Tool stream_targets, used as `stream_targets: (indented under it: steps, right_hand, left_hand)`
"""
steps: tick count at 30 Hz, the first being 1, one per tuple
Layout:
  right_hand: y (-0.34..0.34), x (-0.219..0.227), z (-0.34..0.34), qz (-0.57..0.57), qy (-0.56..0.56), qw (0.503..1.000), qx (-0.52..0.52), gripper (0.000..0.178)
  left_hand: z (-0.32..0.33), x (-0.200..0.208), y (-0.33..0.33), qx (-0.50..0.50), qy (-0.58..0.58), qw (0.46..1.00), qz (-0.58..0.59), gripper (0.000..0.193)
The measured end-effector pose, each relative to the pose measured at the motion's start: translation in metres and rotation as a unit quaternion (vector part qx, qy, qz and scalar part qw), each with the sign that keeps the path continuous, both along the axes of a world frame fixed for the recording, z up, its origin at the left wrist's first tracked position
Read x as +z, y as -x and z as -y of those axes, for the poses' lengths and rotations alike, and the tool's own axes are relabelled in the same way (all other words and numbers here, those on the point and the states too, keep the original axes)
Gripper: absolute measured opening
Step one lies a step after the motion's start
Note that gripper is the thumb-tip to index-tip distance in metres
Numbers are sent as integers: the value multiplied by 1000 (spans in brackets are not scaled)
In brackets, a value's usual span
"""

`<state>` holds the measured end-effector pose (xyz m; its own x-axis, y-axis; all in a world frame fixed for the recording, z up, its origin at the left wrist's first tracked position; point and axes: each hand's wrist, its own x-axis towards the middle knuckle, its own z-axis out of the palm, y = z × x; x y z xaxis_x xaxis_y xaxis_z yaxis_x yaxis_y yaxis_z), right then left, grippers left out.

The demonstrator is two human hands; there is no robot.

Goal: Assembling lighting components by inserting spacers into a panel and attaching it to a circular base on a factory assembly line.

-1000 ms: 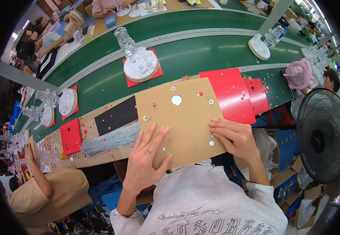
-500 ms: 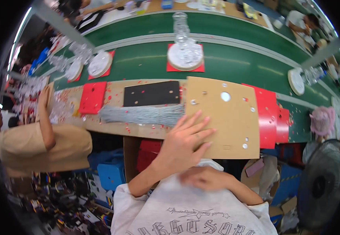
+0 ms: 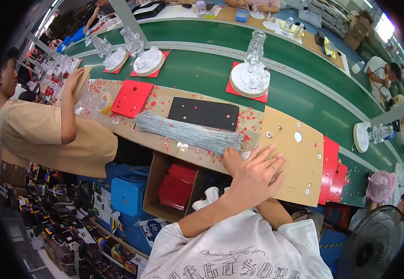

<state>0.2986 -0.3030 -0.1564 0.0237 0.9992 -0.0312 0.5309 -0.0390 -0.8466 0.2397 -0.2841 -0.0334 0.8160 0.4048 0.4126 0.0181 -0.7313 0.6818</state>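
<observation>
Brown cardboard forms the flat panel [image 3: 290,153] beneath the left hand [image 3: 258,173], which lies spread, palm down, near its left edge. The forearms cross, left over right. The right hand [image 3: 232,160] sits just to the left of the left hand, fingertips at the right end of the wire bundle [image 3: 190,132]; whether they close on it cannot be told. Ahead of the hands, the panel's far edge borders a smooth green conveyor [image 3: 192,69]; its right edge adjoins glossy red sheets [image 3: 331,160]. Room for lateral motion runs leftward from the right hand along the worktop [image 3: 196,155], between the bundle and the front edge. Beyond the bundle lies a matt black rectangular board [image 3: 202,114]; farther left, a thick red slab [image 3: 132,98]. The bundle is grey, long and fine-stranded. Small round fittings dot the panel.
</observation>
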Motion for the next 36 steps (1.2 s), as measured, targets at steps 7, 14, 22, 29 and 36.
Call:
stream_targets:
  steps: [7,14,22,29,36]
  right_hand:
    - [-7,-1,-2,-23,12,998,-58,21]
    - [-5,-4,7,-51,17,991,-126,21]
    - [-17,-3,10,-85,17,977,-194,21]
    - [-15,-2,-2,-117,15,967,-226,21]
    - [-8,-4,-2,-144,18,953,-266,21]
  left_hand:
    - [-2,-2,-3,0,-20,1000,11,27]
    - [-2,-2,-7,-13,-15,1000,12,27]
    - [-9,-3,-9,-24,-15,1000,9,27]
    - [-6,-1,-9,-18,-4,1000,12,27]
    - [-6,1,-6,-8,-6,1000,2,26]
